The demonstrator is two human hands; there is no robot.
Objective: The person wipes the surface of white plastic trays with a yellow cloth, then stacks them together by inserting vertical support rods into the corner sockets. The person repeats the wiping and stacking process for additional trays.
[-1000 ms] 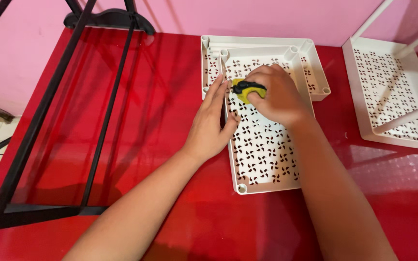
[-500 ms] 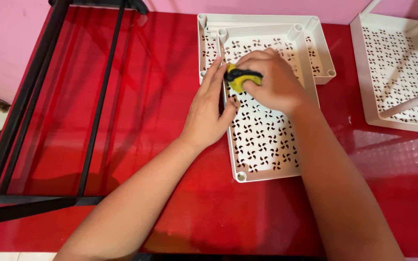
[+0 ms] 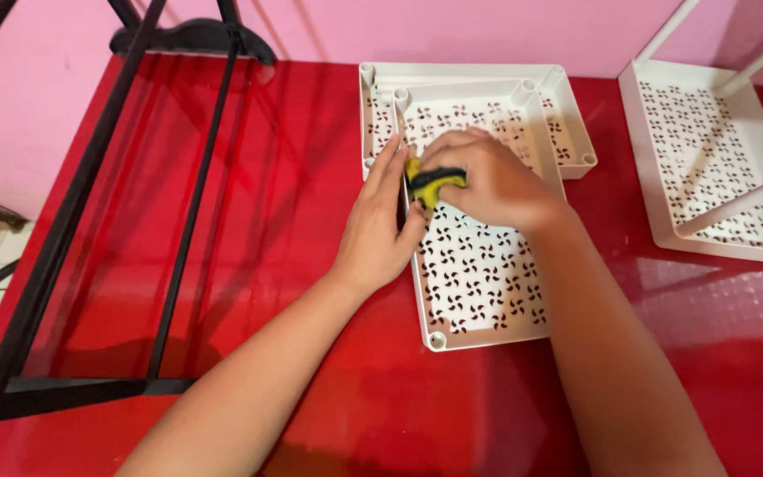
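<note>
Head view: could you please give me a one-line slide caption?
Right hand grips a yellow-and-black tool over a white perforated tray; left hand steadies its edge.

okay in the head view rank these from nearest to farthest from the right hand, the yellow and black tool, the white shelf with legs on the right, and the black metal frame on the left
1. Yellow and black tool: gripped in the right hand.
2. White shelf with legs: to the right, across the red floor.
3. Black metal frame: far left, beyond the left hand.
</note>
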